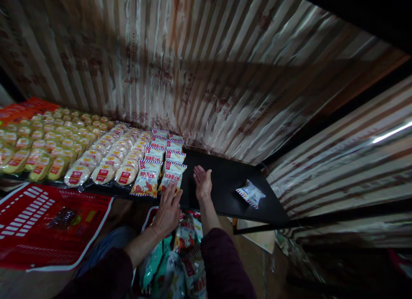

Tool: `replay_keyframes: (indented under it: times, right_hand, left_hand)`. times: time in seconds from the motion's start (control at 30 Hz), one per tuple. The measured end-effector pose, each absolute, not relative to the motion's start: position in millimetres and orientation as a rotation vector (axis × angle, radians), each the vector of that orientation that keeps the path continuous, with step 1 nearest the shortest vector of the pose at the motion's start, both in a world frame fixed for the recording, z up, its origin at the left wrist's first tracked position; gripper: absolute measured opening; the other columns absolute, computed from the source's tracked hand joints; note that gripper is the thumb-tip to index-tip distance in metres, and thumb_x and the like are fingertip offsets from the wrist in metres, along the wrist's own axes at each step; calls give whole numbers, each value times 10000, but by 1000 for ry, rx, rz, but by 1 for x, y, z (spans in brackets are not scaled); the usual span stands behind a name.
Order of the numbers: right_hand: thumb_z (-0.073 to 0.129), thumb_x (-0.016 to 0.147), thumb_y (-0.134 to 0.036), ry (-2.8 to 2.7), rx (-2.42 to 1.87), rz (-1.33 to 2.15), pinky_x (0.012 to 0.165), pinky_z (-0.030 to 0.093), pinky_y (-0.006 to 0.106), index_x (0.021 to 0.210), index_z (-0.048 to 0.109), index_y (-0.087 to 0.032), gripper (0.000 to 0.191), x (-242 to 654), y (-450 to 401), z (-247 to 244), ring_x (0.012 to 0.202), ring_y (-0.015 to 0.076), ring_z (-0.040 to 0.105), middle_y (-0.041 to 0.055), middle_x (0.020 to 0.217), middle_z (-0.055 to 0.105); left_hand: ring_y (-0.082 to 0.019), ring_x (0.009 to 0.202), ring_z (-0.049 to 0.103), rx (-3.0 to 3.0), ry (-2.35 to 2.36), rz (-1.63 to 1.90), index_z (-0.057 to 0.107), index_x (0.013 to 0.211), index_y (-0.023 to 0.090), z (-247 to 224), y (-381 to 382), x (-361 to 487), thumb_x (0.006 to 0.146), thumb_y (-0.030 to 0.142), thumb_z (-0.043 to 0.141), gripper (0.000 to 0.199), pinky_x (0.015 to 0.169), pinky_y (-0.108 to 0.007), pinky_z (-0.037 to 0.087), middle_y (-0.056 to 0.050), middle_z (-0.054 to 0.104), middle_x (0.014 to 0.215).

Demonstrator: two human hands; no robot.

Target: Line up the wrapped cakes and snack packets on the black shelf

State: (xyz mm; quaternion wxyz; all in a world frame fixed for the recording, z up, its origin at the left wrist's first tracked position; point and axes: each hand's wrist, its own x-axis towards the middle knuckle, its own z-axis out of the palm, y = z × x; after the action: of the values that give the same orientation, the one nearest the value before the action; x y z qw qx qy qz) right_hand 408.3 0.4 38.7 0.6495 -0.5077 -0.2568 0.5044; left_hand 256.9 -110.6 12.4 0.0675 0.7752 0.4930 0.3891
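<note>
My left hand point(168, 209) rests its fingertips on the lower edge of the front white snack packet point(173, 173) in the right-hand column, with its fingers stretched out. To the right of that column, my right hand point(203, 182) is held over the black shelf point(225, 170), palm showing, fingers extended and thumb apart, holding nothing. Another column of white packets with red print point(147, 175) stands just left. A single white packet point(251, 194) lies by itself at the shelf's right end.
Rows of round wrapped cakes point(103, 172) and yellow packs point(40, 165) fill the shelf's left. A red basket point(28, 213) is at lower left. Bagged snacks point(185, 234) fill a container below my hands. Striped plastic sheeting point(206, 76) hangs behind the shelf.
</note>
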Motion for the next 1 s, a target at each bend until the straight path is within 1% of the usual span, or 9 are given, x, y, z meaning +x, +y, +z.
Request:
replay_keyframes:
  times: [0.13, 0.27, 0.47, 0.53, 0.63, 0.73, 0.83, 0.9, 1.0]
  right_hand:
    - [397, 835, -636, -579, -1195, 1127, 983, 424, 371, 992, 681, -182, 557, 421, -49, 44, 1110, 228, 621, 102, 1116, 704]
    - [380, 831, -637, -643, -1288, 1059, 948, 449, 389, 1036, 665, -167, 587, 433, -107, 44, 1090, 249, 634, 125, 1106, 704]
    - [403, 813, -632, -705, -1473, 857, 871, 496, 396, 1065, 652, -145, 602, 454, -198, 18, 1003, 265, 663, 147, 1045, 715]
    - [394, 809, -626, -715, -1606, 730, 863, 497, 395, 1070, 649, -138, 610, 465, -224, 7, 996, 273, 658, 157, 1034, 714]
    - [394, 802, -601, -855, -1873, 566, 897, 470, 415, 1110, 641, -153, 597, 478, -252, -8, 1035, 294, 630, 161, 1110, 687]
    - [367, 801, -605, -1060, -2026, 440, 984, 406, 458, 1167, 620, -139, 645, 484, -266, -21, 1127, 318, 571, 174, 1203, 637]
    - [326, 825, -612, -1219, -2025, 329, 1079, 304, 489, 1212, 591, -115, 683, 482, -270, -35, 1286, 318, 433, 183, 1328, 545]
    - [324, 840, -611, -1294, -2020, 318, 1109, 256, 501, 1210, 593, -127, 666, 479, -271, -46, 1331, 304, 377, 174, 1357, 521]
    - [331, 856, -599, -1372, -1999, 410, 1117, 246, 505, 1209, 598, -169, 617, 476, -273, -62, 1332, 287, 380, 151, 1348, 535]
  left_hand:
    - [-256, 1443, 143, 2368, 1278, 1185, 519, 1245, 107, 14, -145, 263, 825, 26, 373, 451, 1094, -485, 364, -175, 344, 1486]
    - [-229, 1421, 231, 2282, 1233, 1163, 576, 1176, 138, 12, -175, 261, 820, 20, 357, 434, 1085, -450, 395, -137, 423, 1444]
    - [-212, 1305, 437, 2018, 1416, 1141, 649, 1035, 195, -5, -197, 244, 819, 84, 379, 363, 1064, -448, 419, -80, 564, 1311]
    - [-210, 1271, 473, 1918, 1521, 1123, 661, 988, 202, -17, -200, 235, 810, 96, 384, 345, 1072, -443, 412, -63, 588, 1277]
    - [-219, 1229, 512, 1794, 1681, 992, 673, 977, 187, -38, -203, 223, 774, 86, 402, 353, 1065, -414, 421, -74, 603, 1246]
    - [-257, 1243, 494, 1752, 1812, 867, 671, 1019, 146, -57, -210, 219, 799, 130, 411, 341, 1074, -440, 397, -121, 586, 1267]
    - [-273, 1312, 412, 1776, 1862, 863, 637, 1116, 145, -65, -229, 221, 858, 238, 408, 357, 1087, -467, 359, -127, 535, 1340]
    - [-274, 1368, 325, 1854, 1841, 898, 580, 1221, 155, -64, -247, 224, 882, 316, 404, 414, 1094, -482, 332, -124, 462, 1415]
    - [-283, 1419, 208, 2121, 1661, 912, 454, 1363, 161, -60, -276, 229, 879, 397, 427, 539, 1100, -498, 286, -137, 327, 1507]
